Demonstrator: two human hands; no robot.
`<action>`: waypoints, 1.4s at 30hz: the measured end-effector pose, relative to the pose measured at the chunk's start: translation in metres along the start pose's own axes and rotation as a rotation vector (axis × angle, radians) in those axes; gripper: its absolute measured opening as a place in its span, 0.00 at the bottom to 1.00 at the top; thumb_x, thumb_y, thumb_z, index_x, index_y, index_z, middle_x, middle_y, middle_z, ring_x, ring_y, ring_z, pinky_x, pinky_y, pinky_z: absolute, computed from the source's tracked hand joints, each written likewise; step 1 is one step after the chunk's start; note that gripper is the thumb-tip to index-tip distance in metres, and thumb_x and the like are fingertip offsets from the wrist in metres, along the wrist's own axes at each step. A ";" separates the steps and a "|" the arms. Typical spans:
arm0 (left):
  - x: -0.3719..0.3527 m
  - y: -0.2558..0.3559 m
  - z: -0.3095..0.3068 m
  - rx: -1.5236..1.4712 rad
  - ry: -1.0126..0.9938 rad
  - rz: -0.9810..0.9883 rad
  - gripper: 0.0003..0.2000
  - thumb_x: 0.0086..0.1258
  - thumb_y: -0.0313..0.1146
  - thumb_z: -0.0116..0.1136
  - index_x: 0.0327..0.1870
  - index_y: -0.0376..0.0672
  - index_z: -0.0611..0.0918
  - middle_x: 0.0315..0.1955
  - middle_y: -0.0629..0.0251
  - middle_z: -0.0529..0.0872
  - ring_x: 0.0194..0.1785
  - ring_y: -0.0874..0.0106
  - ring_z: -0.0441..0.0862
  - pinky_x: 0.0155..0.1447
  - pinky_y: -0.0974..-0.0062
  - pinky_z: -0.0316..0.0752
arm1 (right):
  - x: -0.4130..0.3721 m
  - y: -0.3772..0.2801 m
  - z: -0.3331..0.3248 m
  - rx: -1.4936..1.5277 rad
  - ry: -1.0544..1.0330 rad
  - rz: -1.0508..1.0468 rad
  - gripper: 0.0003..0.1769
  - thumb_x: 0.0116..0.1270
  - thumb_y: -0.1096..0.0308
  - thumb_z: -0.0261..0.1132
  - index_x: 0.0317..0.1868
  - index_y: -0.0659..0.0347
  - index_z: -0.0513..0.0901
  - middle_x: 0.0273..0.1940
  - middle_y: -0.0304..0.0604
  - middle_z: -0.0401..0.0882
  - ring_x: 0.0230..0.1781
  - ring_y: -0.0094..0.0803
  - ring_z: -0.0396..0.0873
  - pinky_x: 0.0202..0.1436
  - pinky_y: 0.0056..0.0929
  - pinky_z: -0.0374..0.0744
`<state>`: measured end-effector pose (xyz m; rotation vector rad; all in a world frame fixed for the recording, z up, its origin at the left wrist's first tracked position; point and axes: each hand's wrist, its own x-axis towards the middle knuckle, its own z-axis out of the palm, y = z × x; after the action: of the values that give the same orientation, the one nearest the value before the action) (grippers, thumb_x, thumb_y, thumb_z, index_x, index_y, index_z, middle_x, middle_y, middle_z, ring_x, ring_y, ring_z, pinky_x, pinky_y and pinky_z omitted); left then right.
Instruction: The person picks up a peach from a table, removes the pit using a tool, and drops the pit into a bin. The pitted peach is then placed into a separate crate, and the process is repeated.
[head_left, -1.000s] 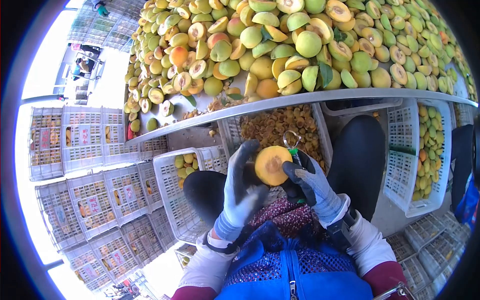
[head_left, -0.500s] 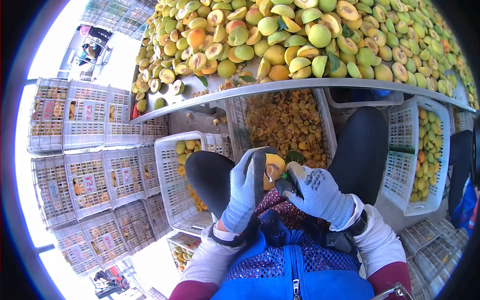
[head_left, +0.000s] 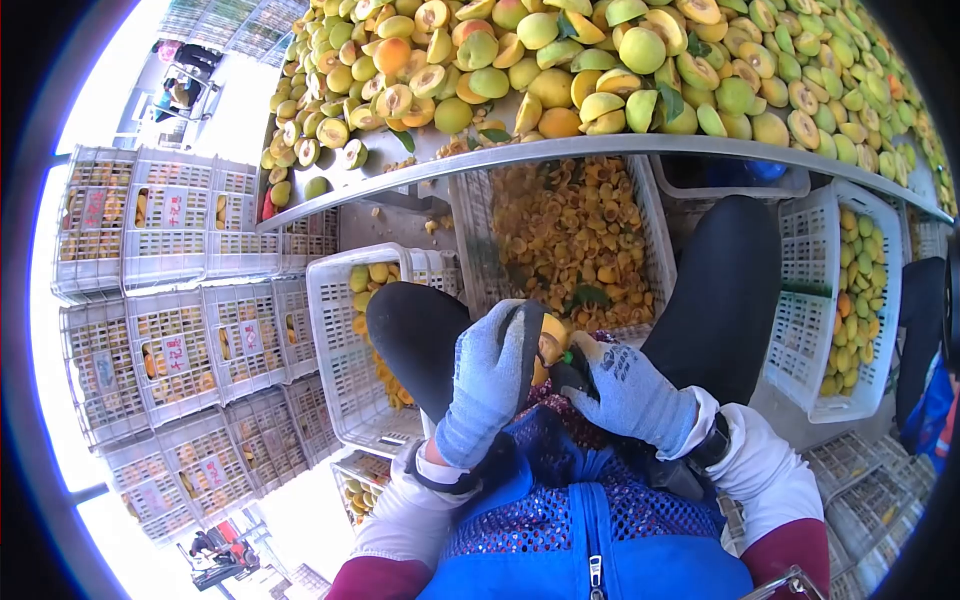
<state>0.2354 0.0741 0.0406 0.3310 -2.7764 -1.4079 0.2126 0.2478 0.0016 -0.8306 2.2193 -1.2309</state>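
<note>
Fruit (head_left: pixel 549 342) looks light, firm, slick, best cupped from outside; my left hand (head_left: pixel 487 378) clasps it, right hand (head_left: pixel 638 392) a tool (head_left: pixel 567 357).

Red "记" on a crate label (head_left: pixel 173 208)

Held fruit (head_left: pixel 551 342) partly hidden.

Bright daylight, left background blown out, fisheye edges curved and dark
</note>
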 end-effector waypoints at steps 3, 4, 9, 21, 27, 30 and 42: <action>0.000 -0.001 0.003 -0.041 -0.020 -0.086 0.11 0.71 0.30 0.51 0.44 0.32 0.81 0.30 0.52 0.85 0.34 0.62 0.85 0.40 0.71 0.77 | 0.003 0.002 -0.002 0.097 0.020 -0.058 0.17 0.63 0.58 0.63 0.43 0.63 0.73 0.29 0.55 0.79 0.31 0.51 0.80 0.33 0.43 0.77; -0.001 -0.003 0.004 -0.088 -0.034 -0.152 0.11 0.71 0.30 0.51 0.43 0.31 0.81 0.30 0.52 0.85 0.34 0.62 0.85 0.40 0.71 0.77 | 0.003 0.002 -0.002 0.128 0.043 -0.098 0.16 0.63 0.59 0.63 0.43 0.63 0.74 0.29 0.54 0.79 0.32 0.51 0.80 0.33 0.43 0.77; -0.001 -0.013 0.014 -0.140 0.037 0.027 0.10 0.71 0.29 0.51 0.45 0.31 0.80 0.33 0.51 0.85 0.36 0.62 0.84 0.41 0.71 0.78 | 0.000 -0.003 -0.001 0.159 0.060 -0.003 0.14 0.62 0.62 0.64 0.42 0.62 0.74 0.30 0.53 0.79 0.31 0.51 0.80 0.32 0.44 0.77; -0.009 -0.002 0.012 -0.177 0.155 0.019 0.13 0.71 0.31 0.50 0.47 0.31 0.80 0.35 0.51 0.85 0.39 0.64 0.84 0.45 0.72 0.76 | 0.002 -0.008 0.001 0.038 0.074 -0.035 0.16 0.63 0.60 0.65 0.43 0.62 0.72 0.30 0.52 0.77 0.29 0.49 0.79 0.31 0.41 0.77; -0.007 -0.007 0.009 -0.107 0.010 -0.037 0.12 0.70 0.32 0.51 0.44 0.32 0.80 0.31 0.52 0.84 0.35 0.62 0.84 0.41 0.70 0.76 | -0.001 0.004 0.002 0.028 0.022 -0.071 0.19 0.62 0.58 0.65 0.46 0.64 0.73 0.31 0.54 0.78 0.30 0.49 0.80 0.32 0.41 0.77; -0.008 -0.014 0.010 -0.137 -0.048 -0.091 0.11 0.71 0.32 0.50 0.43 0.32 0.80 0.30 0.53 0.84 0.34 0.64 0.84 0.40 0.71 0.76 | -0.003 0.008 0.007 0.059 -0.041 -0.018 0.20 0.62 0.58 0.65 0.47 0.65 0.74 0.31 0.55 0.79 0.31 0.50 0.80 0.33 0.42 0.78; 0.006 -0.007 0.025 -0.427 0.165 0.079 0.15 0.74 0.31 0.49 0.55 0.29 0.75 0.46 0.54 0.82 0.48 0.69 0.81 0.55 0.74 0.73 | 0.015 -0.004 0.027 0.900 0.337 0.056 0.15 0.62 0.70 0.67 0.46 0.63 0.73 0.36 0.44 0.77 0.31 0.31 0.77 0.34 0.31 0.76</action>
<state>0.2285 0.0887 0.0199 0.3041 -2.2572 -1.8032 0.2202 0.2198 -0.0098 -0.2008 1.5729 -2.1858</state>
